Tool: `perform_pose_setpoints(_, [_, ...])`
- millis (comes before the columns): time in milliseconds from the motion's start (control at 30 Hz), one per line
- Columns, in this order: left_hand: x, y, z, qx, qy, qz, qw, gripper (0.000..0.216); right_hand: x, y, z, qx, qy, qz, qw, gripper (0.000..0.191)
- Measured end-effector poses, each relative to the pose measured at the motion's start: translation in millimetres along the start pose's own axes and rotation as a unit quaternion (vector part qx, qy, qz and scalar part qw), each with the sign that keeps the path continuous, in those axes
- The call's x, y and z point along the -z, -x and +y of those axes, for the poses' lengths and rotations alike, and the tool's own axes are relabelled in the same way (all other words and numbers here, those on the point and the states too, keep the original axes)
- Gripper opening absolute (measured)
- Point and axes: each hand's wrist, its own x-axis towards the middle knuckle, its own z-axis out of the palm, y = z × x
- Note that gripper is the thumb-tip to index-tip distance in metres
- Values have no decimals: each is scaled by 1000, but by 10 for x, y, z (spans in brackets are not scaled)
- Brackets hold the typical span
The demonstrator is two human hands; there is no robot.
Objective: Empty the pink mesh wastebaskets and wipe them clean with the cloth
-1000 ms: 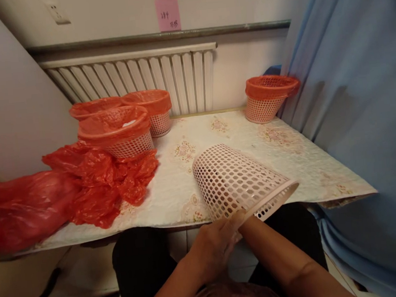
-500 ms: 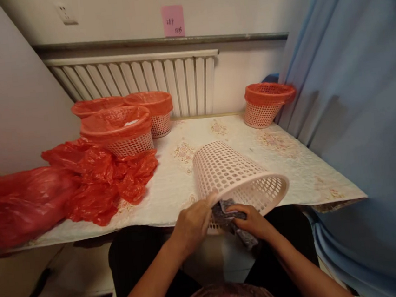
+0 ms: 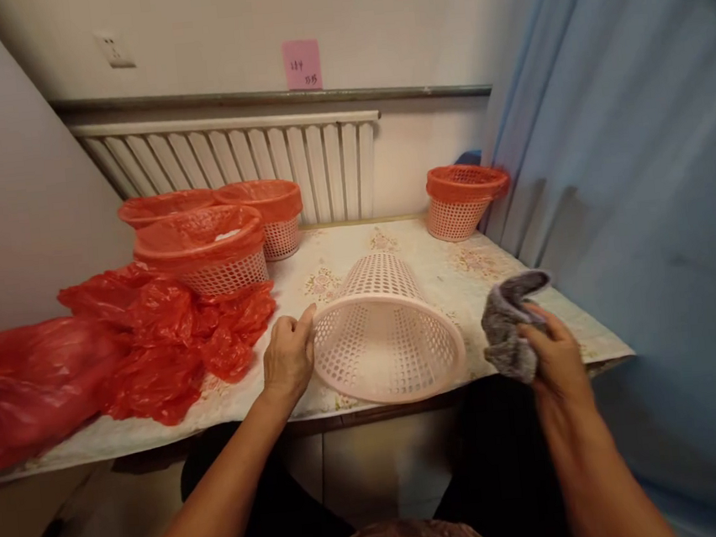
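Observation:
A pale pink perforated wastebasket lies on its side on the table, its mouth turned toward me at the front edge. My left hand grips the left side of its rim, fingers closed. To the right of the basket and apart from it, my right hand is closed on a grey cloth, which bunches up above the table's front right part. The inside of the basket shows no contents.
Several baskets lined with red bags stand at the back left, with crumpled red plastic bags before them. Another red-lined basket stands at the back right by a blue curtain. A radiator is behind the flowered tablecloth.
My right hand has drawn the cloth out from the basket's mouth and moved right. The basket has turned so its mouth faces me, with my left hand still on the rim.

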Motion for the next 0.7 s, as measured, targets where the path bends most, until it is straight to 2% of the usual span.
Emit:
perform_pose_setpoints(67, [-12,-54,3,38,16,-2,999,44,-180,71,52,8,64,-55,996,46])
perform_pose_setpoints(167, [-45,-109,12,75,148,7,986,54,-345,298,96,47,153,-178,971,38])
perform_pose_setpoints(267, [-82,-100,109,120,337,16,934,73,-434,541,45,83,180,-278,940,33])
perform_pose_setpoints(367, [-95,-36,353,154,486,-34,859,70,-544,718,-70,130,187,-359,905,31])
perform_pose_setpoints(467, [-71,29,685,137,613,-149,763,64,-705,811,-188,201,181,-340,901,33])
perform_pose_setpoints(500, [-62,45,794,127,628,-175,748,60,-766,825,-222,230,179,-316,903,33])
perform_pose_setpoints(533, [-55,58,893,122,625,-187,748,55,-829,832,-252,260,175,-289,905,34])
perform_pose_setpoints(600, [-56,84,1054,115,598,-196,768,43,-955,827,-302,314,167,-240,903,36])
perform_pose_setpoints(700, [-90,127,1173,98,577,-214,782,32,-1132,788,-350,372,169,-206,889,38])
